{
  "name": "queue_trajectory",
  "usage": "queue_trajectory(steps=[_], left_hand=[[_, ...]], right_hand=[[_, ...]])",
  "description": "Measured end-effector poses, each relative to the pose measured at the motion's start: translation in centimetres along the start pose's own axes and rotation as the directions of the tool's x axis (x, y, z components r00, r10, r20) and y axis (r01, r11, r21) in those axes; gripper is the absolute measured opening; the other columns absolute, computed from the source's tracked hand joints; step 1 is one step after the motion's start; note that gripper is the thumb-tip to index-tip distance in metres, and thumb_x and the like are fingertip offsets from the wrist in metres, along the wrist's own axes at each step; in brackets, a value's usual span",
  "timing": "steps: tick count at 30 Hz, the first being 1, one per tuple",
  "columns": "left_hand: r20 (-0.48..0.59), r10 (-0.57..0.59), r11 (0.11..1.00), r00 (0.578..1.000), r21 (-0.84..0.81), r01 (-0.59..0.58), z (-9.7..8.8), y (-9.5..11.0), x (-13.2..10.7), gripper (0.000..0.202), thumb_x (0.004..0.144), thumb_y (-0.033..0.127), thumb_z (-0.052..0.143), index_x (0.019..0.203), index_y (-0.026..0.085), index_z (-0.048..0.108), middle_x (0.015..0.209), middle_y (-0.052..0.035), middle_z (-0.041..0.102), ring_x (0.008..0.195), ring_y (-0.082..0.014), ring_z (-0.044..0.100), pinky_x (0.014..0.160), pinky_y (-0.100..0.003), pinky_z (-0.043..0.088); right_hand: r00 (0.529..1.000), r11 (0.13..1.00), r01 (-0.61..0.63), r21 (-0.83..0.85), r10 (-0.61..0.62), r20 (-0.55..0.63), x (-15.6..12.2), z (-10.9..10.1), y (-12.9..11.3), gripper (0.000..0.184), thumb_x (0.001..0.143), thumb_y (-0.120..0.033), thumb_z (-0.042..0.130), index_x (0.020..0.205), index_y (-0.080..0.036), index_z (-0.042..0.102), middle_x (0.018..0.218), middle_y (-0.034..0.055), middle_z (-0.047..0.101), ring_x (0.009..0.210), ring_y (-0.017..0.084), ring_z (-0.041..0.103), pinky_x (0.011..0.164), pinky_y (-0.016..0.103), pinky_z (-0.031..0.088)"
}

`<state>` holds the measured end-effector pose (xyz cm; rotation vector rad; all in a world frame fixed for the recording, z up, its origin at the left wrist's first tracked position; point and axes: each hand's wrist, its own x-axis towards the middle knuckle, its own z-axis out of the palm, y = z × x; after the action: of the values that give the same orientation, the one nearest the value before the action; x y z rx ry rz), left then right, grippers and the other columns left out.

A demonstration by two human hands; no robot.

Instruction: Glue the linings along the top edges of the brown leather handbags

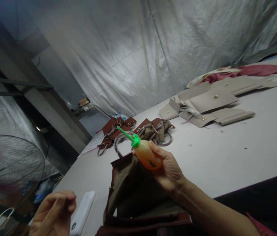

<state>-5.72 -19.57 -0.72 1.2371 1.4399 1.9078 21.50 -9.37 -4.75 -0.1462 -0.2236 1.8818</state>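
Note:
My right hand [168,167] is wrapped round an orange squeeze bottle [148,155] with a green nozzle pointing up and left. It hovers over an open brown bag [133,193] with an olive lining, which lies on the white table [227,154] in front of me. My left hand [53,213] is at the lower left, off the table's edge, with its fingers curled together; nothing shows in them. A white flat device [83,211] lies on the table next to that hand.
Several brown bag parts with ring handles [133,131] lie further along the table. Beige cut panels [209,105] and a red piece [256,70] sit at the far right. A floor fan [8,173] stands at the left. A silver tarp hangs behind.

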Motion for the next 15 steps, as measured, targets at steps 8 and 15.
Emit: queue_trajectory(steps=[8, 15], left_hand=[[0.635, -0.361, 0.916, 0.683, 0.377, 0.134, 10.5, 1.2, -2.1, 0.100, 0.060, 0.015, 0.083, 0.148, 0.025, 0.036, 0.143, -0.0105, 0.054, 0.131, -0.0304, 0.051, 0.108, -0.039, 0.043], [0.520, -0.373, 0.904, 0.768, 0.392, 0.174, 12.3, -3.6, -0.9, 0.034, 0.063, 0.026, 0.079, 0.094, 0.013, 0.072, 0.093, -0.0099, 0.075, 0.090, -0.0306, 0.068, 0.080, -0.036, 0.056]], right_hand=[[0.992, 0.997, 0.055, -0.046, -0.049, 0.114, -0.2, 0.9, 4.3, 0.032, 0.071, -0.035, 0.081, 0.092, -0.013, 0.071, 0.078, 0.0032, 0.071, 0.066, 0.015, 0.062, 0.066, 0.026, 0.050], [0.984, 0.989, 0.096, -0.112, -0.077, 0.159, -0.5, 0.5, 6.0, 0.031, 0.069, -0.033, 0.082, 0.087, -0.015, 0.064, 0.077, 0.0006, 0.066, 0.069, 0.013, 0.058, 0.064, 0.022, 0.047]])
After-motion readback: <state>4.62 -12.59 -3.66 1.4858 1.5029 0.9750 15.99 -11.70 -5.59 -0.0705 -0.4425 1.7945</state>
